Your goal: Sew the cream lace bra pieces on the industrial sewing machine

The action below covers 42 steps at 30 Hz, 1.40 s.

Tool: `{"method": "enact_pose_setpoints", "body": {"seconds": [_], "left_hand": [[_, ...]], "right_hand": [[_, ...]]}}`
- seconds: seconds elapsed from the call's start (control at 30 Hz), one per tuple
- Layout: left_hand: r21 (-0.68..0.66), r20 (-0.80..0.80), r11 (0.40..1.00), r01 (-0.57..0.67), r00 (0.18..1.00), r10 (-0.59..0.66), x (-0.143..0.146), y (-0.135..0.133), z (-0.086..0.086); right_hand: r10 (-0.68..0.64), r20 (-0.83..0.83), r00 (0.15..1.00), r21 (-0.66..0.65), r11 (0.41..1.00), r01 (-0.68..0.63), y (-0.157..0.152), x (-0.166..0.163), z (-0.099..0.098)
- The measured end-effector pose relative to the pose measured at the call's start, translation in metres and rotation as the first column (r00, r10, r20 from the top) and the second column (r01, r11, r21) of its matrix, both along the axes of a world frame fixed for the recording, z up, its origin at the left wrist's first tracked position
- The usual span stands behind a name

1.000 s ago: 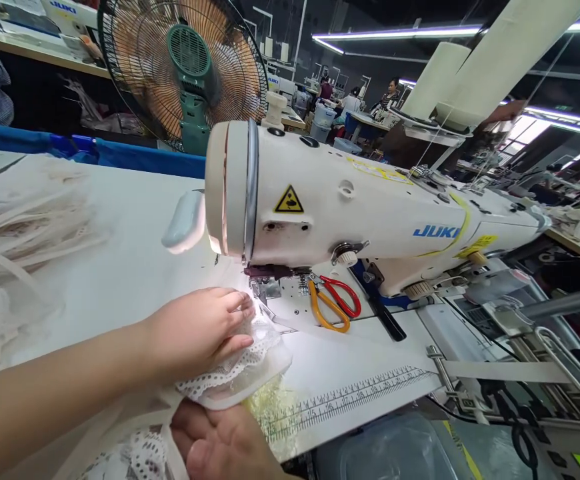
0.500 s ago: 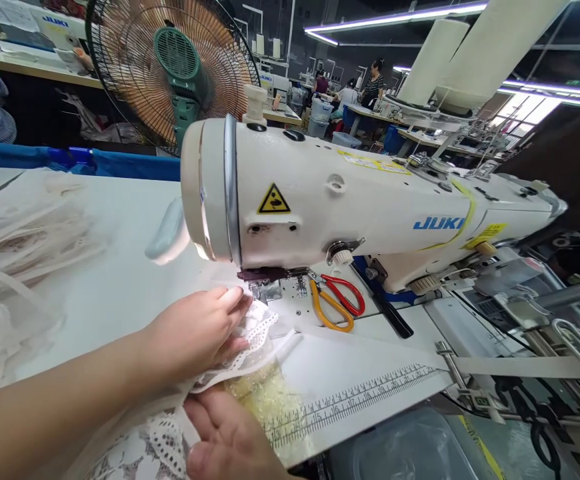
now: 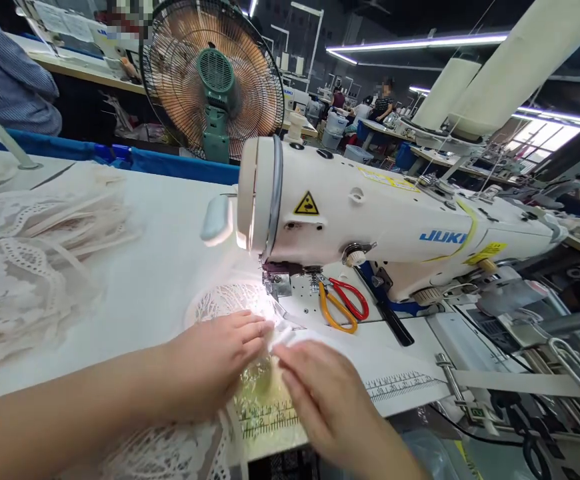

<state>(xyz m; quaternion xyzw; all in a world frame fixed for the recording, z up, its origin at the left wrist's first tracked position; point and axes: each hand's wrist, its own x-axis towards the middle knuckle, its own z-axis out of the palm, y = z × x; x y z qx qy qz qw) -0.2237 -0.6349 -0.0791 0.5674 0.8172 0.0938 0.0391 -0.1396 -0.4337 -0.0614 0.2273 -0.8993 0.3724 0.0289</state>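
A white JUKI sewing machine (image 3: 380,220) stands on the white table (image 3: 160,267). White lace fabric (image 3: 225,300) lies under its presser foot (image 3: 277,283) and runs back toward me. My left hand (image 3: 215,360) rests flat on the lace just in front of the foot, fingers stretched toward the needle. My right hand (image 3: 320,393) lies beside it, fingers extended and pressing the fabric edge down. The two sets of fingertips almost meet. Neither hand grips anything that I can see.
Scissors with one red and one orange handle (image 3: 343,307) lie on the machine bed. A heap of lace pieces (image 3: 30,253) sits at left. A ruler strip (image 3: 400,387) marks the table's front edge. A green fan (image 3: 215,80) stands behind; other people work far back.
The lace has been spread flat and moved under the presser foot. My right hand came up from below the table edge and now lies palm down on the fabric beside my left.
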Motion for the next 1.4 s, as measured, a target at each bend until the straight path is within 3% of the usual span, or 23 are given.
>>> {"method": "enact_pose_setpoints", "body": {"seconds": [0.1, 0.2, 0.4, 0.57, 0.8, 1.07, 1.2, 1.27, 1.4], "left_hand": [[0.142, -0.014, 0.989, -0.031, 0.999, 0.033, 0.011, 0.002, -0.006], [0.205, -0.058, 0.979, 0.011, 0.998, 0.001, 0.008, 0.0, -0.009], [0.245, -0.203, 0.95, 0.194, 0.968, -0.146, -0.023, -0.011, -0.016], [0.266, -0.237, 0.936, 0.23, 0.957, -0.168, -0.037, -0.014, -0.019], [0.257, -0.144, 0.937, 0.238, 0.968, -0.207, -0.056, -0.015, -0.02], [0.239, -0.193, 0.937, 0.255, 0.958, -0.211, -0.076, -0.018, -0.019], [0.224, -0.28, 0.936, 0.271, 0.938, -0.205, -0.087, -0.017, -0.017], [0.232, -0.341, 0.928, 0.292, 0.918, -0.204, -0.092, -0.017, -0.016], [0.216, -0.395, 0.929, 0.3, 0.897, -0.197, -0.1, -0.017, -0.011]], "right_hand": [[0.013, -0.141, 0.99, 0.359, 0.933, 0.039, 0.013, -0.02, -0.01], [0.059, -0.116, 0.992, 0.533, 0.846, 0.012, 0.019, -0.029, -0.022], [0.119, -0.172, 0.978, 0.559, 0.829, -0.003, 0.021, -0.024, -0.029], [0.136, -0.19, 0.972, 0.597, 0.802, 0.005, 0.013, -0.032, -0.029], [0.153, -0.045, 0.987, 0.745, 0.664, -0.068, -0.001, -0.048, -0.017], [0.066, 0.254, 0.965, 0.832, 0.494, -0.252, -0.021, -0.065, 0.002], [0.009, 0.316, 0.949, 0.863, 0.413, -0.291, -0.033, -0.071, 0.008], [-0.032, 0.342, 0.939, 0.862, 0.407, -0.301, -0.038, -0.074, 0.009], [-0.099, 0.34, 0.935, 0.85, 0.457, -0.261, -0.043, -0.077, 0.008]]}}
